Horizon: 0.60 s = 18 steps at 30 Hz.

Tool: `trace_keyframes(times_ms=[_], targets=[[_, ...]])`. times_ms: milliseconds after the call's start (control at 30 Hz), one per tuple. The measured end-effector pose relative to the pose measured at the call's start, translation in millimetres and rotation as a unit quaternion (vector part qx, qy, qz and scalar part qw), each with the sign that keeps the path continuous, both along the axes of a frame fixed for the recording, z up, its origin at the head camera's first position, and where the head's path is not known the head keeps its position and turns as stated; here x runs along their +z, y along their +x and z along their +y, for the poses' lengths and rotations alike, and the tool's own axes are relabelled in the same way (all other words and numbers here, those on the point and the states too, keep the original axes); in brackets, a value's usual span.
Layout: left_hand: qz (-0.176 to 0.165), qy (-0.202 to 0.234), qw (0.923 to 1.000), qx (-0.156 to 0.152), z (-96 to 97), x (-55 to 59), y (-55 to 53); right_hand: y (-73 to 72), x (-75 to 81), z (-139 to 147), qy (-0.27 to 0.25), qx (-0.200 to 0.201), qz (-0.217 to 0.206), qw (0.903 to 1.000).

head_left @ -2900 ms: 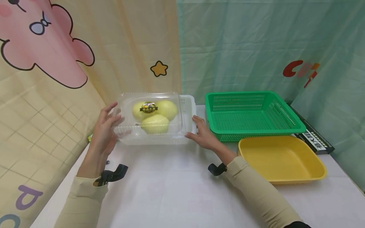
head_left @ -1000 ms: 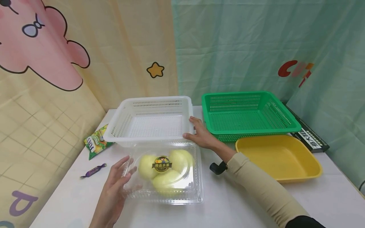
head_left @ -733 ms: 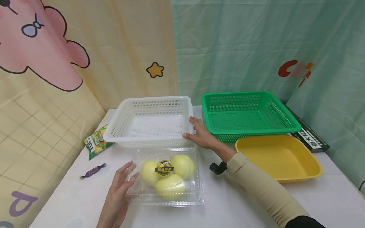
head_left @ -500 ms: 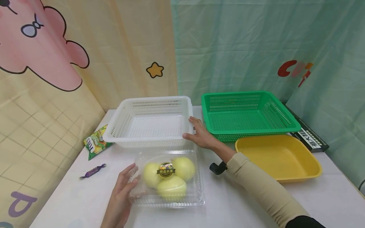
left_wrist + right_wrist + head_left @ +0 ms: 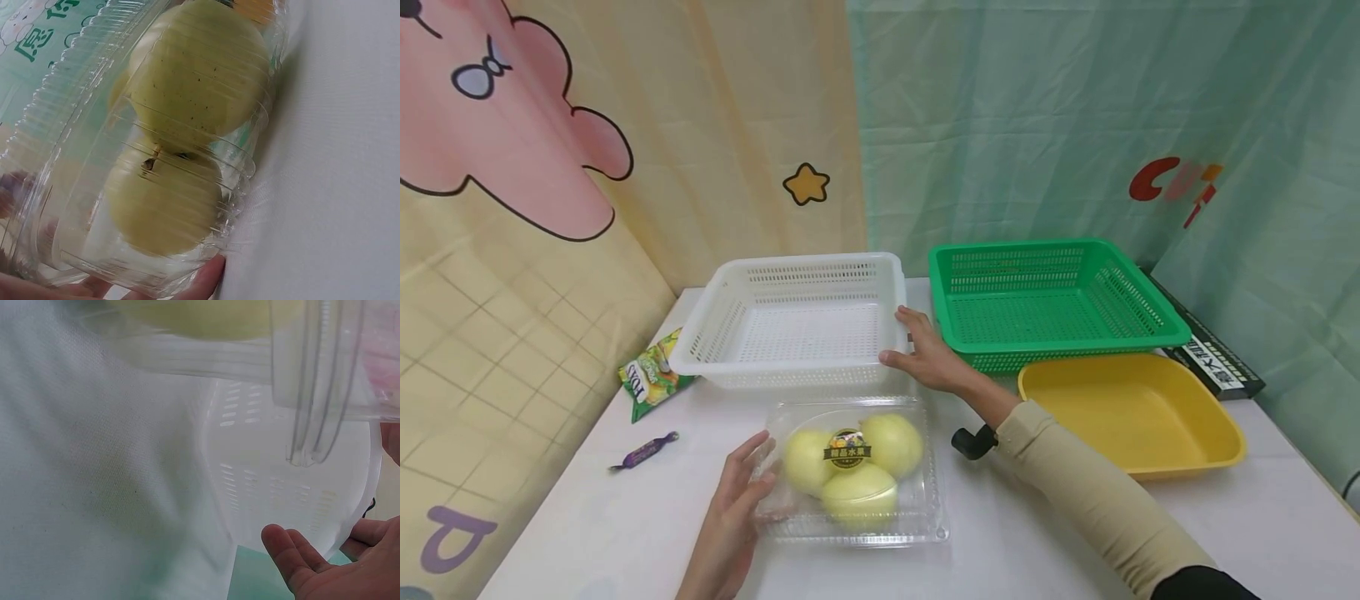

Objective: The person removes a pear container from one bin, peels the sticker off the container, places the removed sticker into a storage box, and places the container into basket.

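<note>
A clear plastic fruit box (image 5: 850,537) holding pale yellow-green, pear-like fruits (image 5: 861,496) is low over the white table, near the front. My left hand (image 5: 726,517) holds its left end, thumb and fingers around the side. In the left wrist view, fingertips (image 5: 209,275) show at the box's lower edge, and two fruits press near the clear wall. Behind the box stands a white perforated basket (image 5: 805,367). The right hand (image 5: 936,354) touches the basket's right rim with extended fingers; in the right wrist view those fingers (image 5: 287,550) lie along its outer side.
Right of the basket sits a green basket (image 5: 1067,342), with a yellow tub (image 5: 1142,467) in front and a black box (image 5: 1225,367) beside them. On the left lie a green snack packet (image 5: 655,375) and a purple-wrapped candy (image 5: 643,452). Curtains close off the back.
Earlier the fruit box was up over the white basket. My left hand has brought it forward and down in front, then slightly right. The right hand has stayed at the basket's rim.
</note>
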<state>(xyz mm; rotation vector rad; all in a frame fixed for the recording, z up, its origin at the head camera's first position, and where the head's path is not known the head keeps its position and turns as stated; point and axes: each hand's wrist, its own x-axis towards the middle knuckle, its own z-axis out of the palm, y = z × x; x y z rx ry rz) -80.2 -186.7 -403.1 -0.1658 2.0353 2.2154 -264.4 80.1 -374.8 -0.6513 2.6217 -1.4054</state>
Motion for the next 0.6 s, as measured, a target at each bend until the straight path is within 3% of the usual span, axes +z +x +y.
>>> trace_keyframes(times_ms=[267, 600], targets=[[0.015, -0.063, 0.9978, -0.013, 3.8, -0.4, 2.0, -0.4, -0.7, 0.4, -0.007, 0.003, 0.005, 1.0], [0.024, -0.102, 0.9942, -0.023, 8.0, -3.1, 0.4, -1.1, -0.5, 0.3, -0.005, 0.006, 0.01, 0.9999]])
